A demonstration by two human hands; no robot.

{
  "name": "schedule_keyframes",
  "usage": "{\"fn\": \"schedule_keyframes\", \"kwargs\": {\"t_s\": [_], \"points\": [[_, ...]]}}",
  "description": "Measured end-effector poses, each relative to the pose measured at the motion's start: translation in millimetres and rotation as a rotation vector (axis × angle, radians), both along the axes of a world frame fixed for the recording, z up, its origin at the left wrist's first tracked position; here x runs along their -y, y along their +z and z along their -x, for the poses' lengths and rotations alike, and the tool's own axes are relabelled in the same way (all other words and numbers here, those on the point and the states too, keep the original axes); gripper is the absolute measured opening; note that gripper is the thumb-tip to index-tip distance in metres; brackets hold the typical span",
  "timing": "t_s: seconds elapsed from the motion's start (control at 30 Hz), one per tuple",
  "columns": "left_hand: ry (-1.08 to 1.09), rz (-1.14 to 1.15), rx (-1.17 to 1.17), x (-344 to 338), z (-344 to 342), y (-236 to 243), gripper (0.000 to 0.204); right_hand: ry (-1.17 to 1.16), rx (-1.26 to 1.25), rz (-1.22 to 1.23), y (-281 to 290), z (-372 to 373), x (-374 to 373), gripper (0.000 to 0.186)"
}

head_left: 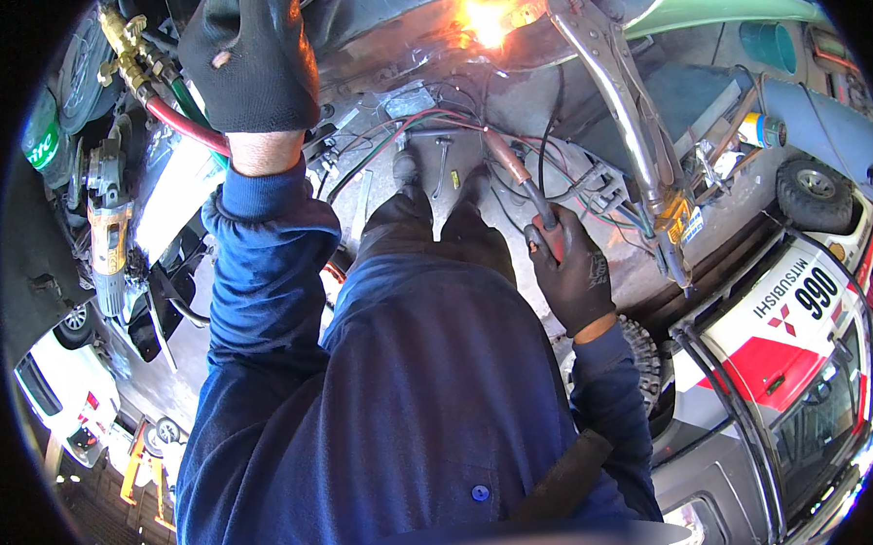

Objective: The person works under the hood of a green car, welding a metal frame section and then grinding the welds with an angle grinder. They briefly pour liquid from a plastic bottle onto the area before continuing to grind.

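Note:
My left hand [252, 66], in a black glove with a small hole on its back, is raised by the metal panel [367, 27] at the top. Its fingers run out of the picture, so I cannot see what they hold. My right hand [573, 271], gloved in black, is closed around the red handle of a long slender tool [523, 183] with a grey shank and a brownish far end. A bright orange glow [489, 25] burns at the panel. Right of it, large metal locking pliers [616, 94] hang from the panel's edge.
Brass valves [124, 43] with red and green hoses stand at the upper left, above an angle grinder [108, 223]. Hoses and cables [430, 117] tangle across the floor by my feet. At the right stands a white, red and grey vehicle [781, 355]; a white car [62, 386] is at the left.

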State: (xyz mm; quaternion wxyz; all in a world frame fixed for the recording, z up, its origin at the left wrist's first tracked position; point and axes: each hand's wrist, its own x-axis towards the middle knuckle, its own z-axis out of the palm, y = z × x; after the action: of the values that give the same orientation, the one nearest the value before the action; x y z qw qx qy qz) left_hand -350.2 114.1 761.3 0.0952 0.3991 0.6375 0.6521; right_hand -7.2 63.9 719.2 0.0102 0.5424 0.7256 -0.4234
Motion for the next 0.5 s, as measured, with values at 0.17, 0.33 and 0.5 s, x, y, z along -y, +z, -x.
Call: {"fn": "schedule_keyframes", "kwargs": {"t_s": [0.17, 0.33, 0.5], "points": [[0.09, -0.182, 0.269, -17, -8, -8, 0.038, -0.035, -0.038, -0.055, 3, 0, -19, 0.043], [0.006, -0.024, 0.079, -2, 5, -10, 0.037, -0.009, -0.061, -0.119, 13, 11, -43, 0.045], [-0.005, -0.011, 0.042, -2, 4, 4, 0.038, -0.002, -0.027, -0.125, 23, 30, -60, 0.039]]}}
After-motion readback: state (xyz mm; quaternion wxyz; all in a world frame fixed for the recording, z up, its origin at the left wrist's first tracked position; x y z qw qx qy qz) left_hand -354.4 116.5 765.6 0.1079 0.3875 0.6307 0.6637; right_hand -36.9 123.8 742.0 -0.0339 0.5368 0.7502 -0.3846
